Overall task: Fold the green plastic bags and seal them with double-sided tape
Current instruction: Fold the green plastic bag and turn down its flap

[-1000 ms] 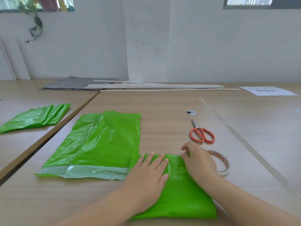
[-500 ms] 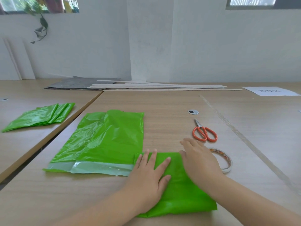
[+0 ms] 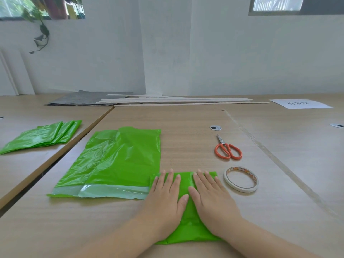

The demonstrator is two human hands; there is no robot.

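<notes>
A folded green plastic bag (image 3: 188,226) lies on the wooden table in front of me. My left hand (image 3: 165,196) presses flat on its left half with straight fingers. My right hand (image 3: 210,196) lies flat on its right half, fingers spread. To the left, a pile of unfolded green bags (image 3: 121,161) lies with its pale adhesive strip toward me. A roll of double-sided tape (image 3: 241,179) rests just right of my right hand.
Orange-handled scissors (image 3: 227,148) lie beyond the tape. A stack of folded green bags (image 3: 42,136) sits on the neighbouring table at far left. Thin wooden strips (image 3: 176,100), a grey sheet (image 3: 78,98) and a white paper (image 3: 299,103) lie at the back.
My right hand has moved left from the bag's right edge onto its top. Both hands now lie side by side, flat on the folded bag.
</notes>
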